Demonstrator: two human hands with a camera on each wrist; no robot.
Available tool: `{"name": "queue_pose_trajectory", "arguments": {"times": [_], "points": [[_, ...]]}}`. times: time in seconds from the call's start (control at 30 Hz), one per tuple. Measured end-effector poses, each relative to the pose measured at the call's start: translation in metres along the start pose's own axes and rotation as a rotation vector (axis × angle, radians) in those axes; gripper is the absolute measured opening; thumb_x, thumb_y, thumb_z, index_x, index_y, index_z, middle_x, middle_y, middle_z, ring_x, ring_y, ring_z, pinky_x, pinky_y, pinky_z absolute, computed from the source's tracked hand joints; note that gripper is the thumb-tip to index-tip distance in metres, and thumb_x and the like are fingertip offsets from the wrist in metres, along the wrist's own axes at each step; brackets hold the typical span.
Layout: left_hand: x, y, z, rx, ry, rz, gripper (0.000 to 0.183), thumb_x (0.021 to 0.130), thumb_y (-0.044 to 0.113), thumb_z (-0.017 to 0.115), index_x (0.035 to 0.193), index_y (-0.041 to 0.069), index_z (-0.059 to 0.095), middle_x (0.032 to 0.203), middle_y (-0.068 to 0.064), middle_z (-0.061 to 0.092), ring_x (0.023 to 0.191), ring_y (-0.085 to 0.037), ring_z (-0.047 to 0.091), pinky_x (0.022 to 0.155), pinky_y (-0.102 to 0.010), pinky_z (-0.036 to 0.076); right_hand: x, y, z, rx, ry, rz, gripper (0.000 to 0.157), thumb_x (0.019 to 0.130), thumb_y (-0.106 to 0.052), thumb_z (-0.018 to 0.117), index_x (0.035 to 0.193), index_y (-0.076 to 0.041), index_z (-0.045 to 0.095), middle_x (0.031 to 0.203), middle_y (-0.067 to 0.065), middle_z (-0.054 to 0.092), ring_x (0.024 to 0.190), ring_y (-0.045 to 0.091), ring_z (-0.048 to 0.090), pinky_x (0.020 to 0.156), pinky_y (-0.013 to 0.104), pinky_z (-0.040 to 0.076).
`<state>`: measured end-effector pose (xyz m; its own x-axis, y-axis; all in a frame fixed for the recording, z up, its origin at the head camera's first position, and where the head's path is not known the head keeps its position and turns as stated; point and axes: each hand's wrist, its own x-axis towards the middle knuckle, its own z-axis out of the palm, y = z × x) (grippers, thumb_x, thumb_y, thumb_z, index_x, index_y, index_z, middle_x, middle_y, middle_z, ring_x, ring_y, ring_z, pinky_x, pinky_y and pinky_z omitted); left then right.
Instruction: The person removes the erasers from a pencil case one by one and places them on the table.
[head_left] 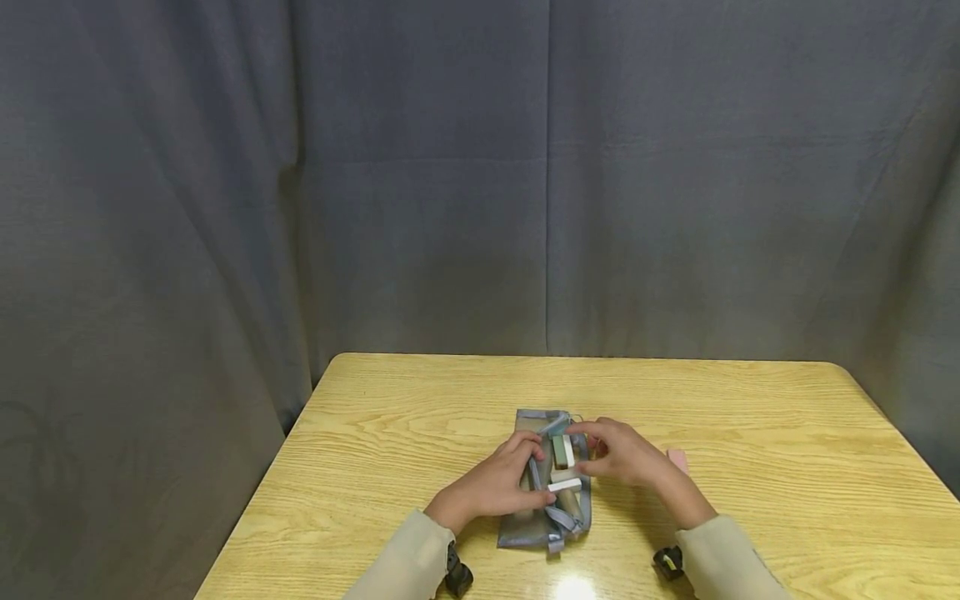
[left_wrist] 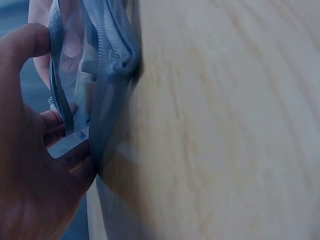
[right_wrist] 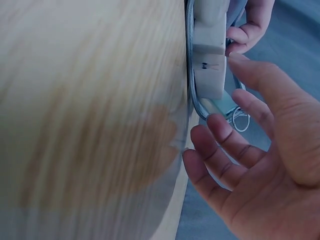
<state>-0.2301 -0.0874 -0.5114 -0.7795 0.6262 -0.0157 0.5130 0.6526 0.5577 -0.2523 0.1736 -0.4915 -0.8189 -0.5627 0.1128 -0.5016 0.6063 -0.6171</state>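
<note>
A grey-blue mesh zip pouch (head_left: 523, 530) lies on the table with its zip undone. Inside it are several small blocks that look like erasers, among them a green-and-white block (head_left: 560, 452) and a white block (head_left: 565, 485). My left hand (head_left: 495, 482) holds the pouch's near-left zipper edge (left_wrist: 56, 65) between thumb and fingers, spreading the opening. From the other side, my right hand (head_left: 626, 454) hovers at the opening, fingers apart and gently bent, gripping nothing. In the right wrist view its thumb is close to a whitish block (right_wrist: 210, 75); contact cannot be told.
A small pink block (head_left: 678, 460) lies on the wooden table (head_left: 405, 400) beside the right wrist, partly behind it. A metal ring (right_wrist: 241, 120) hangs at one end of the pouch. Dark grey curtains (head_left: 435, 208) stand behind the table.
</note>
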Motion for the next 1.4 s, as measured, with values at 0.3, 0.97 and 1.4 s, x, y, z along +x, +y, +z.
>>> {"name": "queue_pose_trajectory", "arguments": {"times": [0.3,0.97,1.4], "points": [[0.002,0.004,-0.001,0.010,0.010,0.001,0.055,0.093,0.057,0.062,0.128,0.017,0.049,0.154,-0.001,0.034,0.136,-0.019,0.041,0.106,-0.036,0.044,0.002,-0.003,0.001,-0.025,-0.010,0.040,0.054,0.085,-0.020,0.082,0.135,-0.007,0.063,0.091,0.005,0.056,0.075,0.013,0.049,0.063,0.027,0.043],[0.003,0.008,-0.002,0.031,0.015,-0.043,0.051,0.093,0.059,0.060,0.126,0.023,0.046,0.158,0.003,0.033,0.137,-0.021,0.042,0.105,-0.039,0.046,0.007,-0.002,0.001,-0.057,-0.038,0.056,0.046,0.085,-0.022,0.083,0.127,-0.010,0.068,0.092,0.005,0.056,0.077,0.013,0.051,0.063,0.027,0.044],[0.003,0.007,-0.001,0.037,0.001,-0.052,0.054,0.092,0.059,0.062,0.129,0.023,0.047,0.160,0.006,0.031,0.140,-0.019,0.041,0.106,-0.039,0.045,0.012,-0.005,0.002,-0.063,-0.052,0.125,0.045,0.083,-0.017,0.083,0.125,-0.011,0.068,0.092,0.005,0.056,0.079,0.016,0.052,0.066,0.033,0.046]]}}
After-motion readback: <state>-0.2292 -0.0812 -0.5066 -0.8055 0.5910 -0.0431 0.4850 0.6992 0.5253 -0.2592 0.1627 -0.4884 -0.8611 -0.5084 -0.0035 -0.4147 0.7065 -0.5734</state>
